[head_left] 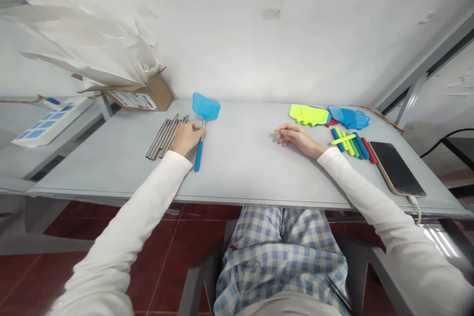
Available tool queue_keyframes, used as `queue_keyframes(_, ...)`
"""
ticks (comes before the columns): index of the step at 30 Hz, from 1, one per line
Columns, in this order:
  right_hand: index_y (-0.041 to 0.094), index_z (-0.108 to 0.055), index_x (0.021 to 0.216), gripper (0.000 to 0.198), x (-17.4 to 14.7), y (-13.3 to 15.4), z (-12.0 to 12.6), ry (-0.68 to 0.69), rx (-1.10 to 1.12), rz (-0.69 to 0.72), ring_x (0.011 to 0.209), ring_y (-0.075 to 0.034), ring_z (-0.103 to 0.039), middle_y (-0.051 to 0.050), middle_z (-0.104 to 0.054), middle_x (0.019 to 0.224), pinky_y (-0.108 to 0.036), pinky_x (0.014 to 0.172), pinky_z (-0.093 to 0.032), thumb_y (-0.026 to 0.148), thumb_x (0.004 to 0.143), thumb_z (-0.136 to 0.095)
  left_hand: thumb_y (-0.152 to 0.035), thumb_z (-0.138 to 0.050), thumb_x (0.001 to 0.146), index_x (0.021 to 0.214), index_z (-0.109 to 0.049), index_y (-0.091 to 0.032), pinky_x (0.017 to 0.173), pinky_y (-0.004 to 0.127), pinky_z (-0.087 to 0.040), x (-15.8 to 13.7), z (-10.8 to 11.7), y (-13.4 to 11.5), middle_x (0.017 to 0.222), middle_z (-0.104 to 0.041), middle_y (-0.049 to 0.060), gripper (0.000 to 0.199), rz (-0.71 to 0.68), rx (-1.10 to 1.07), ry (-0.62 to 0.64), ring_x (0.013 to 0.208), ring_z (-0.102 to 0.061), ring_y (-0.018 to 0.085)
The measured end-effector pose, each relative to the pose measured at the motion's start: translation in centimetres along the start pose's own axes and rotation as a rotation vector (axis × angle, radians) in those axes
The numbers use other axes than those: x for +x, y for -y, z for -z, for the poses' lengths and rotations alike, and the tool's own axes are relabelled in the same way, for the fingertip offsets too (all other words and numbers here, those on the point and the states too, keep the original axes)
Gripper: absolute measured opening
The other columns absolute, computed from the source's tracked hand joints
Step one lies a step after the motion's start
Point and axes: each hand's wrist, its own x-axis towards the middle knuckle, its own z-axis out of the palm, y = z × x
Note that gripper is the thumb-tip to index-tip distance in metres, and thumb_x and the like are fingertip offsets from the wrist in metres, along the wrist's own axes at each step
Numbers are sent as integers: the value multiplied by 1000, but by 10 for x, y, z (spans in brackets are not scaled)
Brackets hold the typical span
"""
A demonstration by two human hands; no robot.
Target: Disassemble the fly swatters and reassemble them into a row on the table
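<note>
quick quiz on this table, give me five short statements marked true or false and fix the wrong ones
1. A white cable is plugged into the phone. True.
2. The left hand is over the phone. False: it partly covers the metal tubes.
3. The blue fly swatter lies just right of those tubes. True.
4. Every loose handle is red. False: the loose handles include blue, yellow, green and red.
5. No object shows in the right hand. True.
</note>
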Motion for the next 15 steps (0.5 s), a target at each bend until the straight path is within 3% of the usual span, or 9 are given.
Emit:
queue_keyframes(5, 18, -69, 91, 27, 0, 0, -1, 18, -48, 10, 65, -12, -57, -3, -69, 79, -28, 65, -46, 41, 78, -72, -32, -54, 83, 85, -61, -16, 102, 41, -44, 5, 2, 2, 100, -72, 18, 17, -34, 71, -1, 115, -60, 33)
queue_keyframes(9, 19, -67, 90, 28, -4, 7, -2, 35, -127, 32, 65, -13, -56, -3, -68, 79, -29, 65, -45, 44, 79, -69, -37, -55, 84, 103, -59, -12, 97, 43, -48, -1, 7, 5, 107, -69, 20, 31, 12, 70, -50, 107, -64, 34)
queue_keyframes(12, 19, -67, 92, 25, -18, 17, 1, 2, -411, 123, 65, -15, -55, -4, -67, 80, -30, 65, -43, 42, 86, -59, -37, -52, 86, 107, -55, -12, 99, 44, -47, -8, 15, 18, 109, -67, 20, 33, 28, 123, -64, 110, -62, 34)
queue_keyframes(15, 19, -68, 96, 24, -44, 28, 10, -169, -831, 243, 69, -18, -57, -6, -68, 83, -33, 69, -43, 32, 91, -49, -33, -54, 83, 101, -54, -14, 101, 45, -46, -14, 24, 36, 105, -65, 19, 26, 17, 193, -13, 115, -59, 35)
